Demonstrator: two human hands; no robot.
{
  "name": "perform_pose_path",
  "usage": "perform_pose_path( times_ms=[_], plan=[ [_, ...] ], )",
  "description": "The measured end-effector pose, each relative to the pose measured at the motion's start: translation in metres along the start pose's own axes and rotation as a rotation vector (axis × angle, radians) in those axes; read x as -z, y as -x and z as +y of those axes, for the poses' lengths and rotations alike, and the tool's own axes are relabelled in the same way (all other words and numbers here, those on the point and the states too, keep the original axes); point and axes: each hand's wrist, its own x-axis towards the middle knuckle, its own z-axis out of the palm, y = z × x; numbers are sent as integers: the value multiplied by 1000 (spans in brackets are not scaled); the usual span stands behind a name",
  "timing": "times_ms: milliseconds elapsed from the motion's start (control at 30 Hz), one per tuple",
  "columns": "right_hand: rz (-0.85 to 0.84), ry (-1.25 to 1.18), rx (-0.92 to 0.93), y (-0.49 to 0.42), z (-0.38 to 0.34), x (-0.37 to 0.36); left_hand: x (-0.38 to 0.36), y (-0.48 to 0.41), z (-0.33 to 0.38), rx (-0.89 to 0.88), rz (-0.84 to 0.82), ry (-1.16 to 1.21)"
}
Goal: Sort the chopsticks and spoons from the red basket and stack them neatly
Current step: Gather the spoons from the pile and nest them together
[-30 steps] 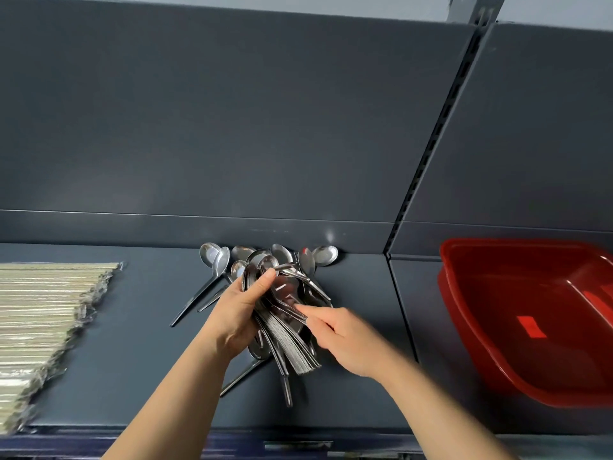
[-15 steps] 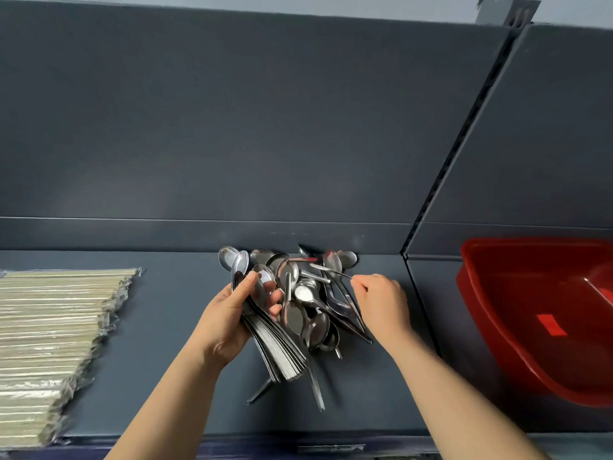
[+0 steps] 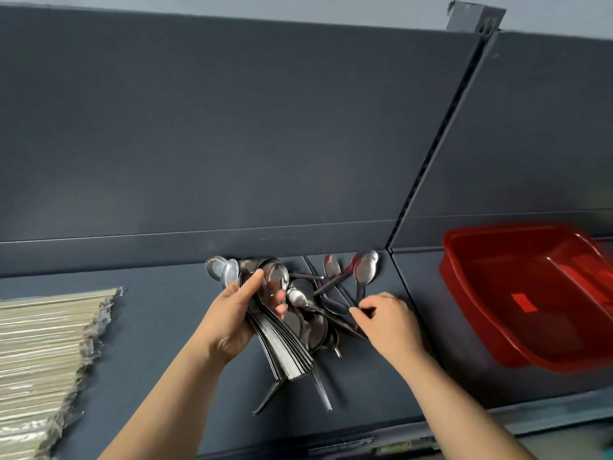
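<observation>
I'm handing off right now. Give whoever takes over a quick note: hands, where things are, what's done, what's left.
Left hand: grip closed on a nested stack of spoons.
Right hand: pinching one handle in the loose spoons on the shelf.
Done: wrapped chopsticks stacked at far left; red basket looks empty.
Left: add the loose spoons to the stack and set it down neatly.

On a dark grey shelf (image 3: 159, 343), the left hand (image 3: 232, 322) gripped a fanned stack of steel spoons (image 3: 282, 346); the right hand (image 3: 386, 322) pinched a loose spoon handle (image 3: 360, 290) beside a red plastic basket (image 3: 491, 323).
</observation>
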Motion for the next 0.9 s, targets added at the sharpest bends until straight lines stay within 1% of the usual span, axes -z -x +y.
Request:
perform_pose_path(
  times_ms=[67,200,300,333,367,467,533,600,700,833,900],
  plan=[
    [-38,41,-49,-7,-4,-1,1,-2,-1,14,-17,-16],
    [-94,213,-89,-18,-10,-5,1,-6,-4,53,-21,-21],
    [-93,233,-92,-22,-8,-1,-1,-8,-7,74,-14,-3],
    [-94,188,-81,-22,-7,2,-2,-9,-9,79,-16,-2],
    [-107,80,-78,-22,-6,6,-3,-9,-9,81,-19,3],
    [-221,-365,-125,-20,-6,16,-5,-11,-9,87,-6,18],
    [-269,-551,-175,-17,-5,21,-6,-13,-8,97,-8,16],
    [-321,-633,-197,-13,-2,28,-6,-15,-7,104,-14,12],
    [-374,-697,-166,-3,-1,35,-6,-19,-8,106,-3,37],
    [-399,-973,-141,7,-8,32,-7,-21,-9,98,7,33],
    [-428,-1054,-133,11,-16,28,-8,-20,-9,92,20,45]
  ],
)
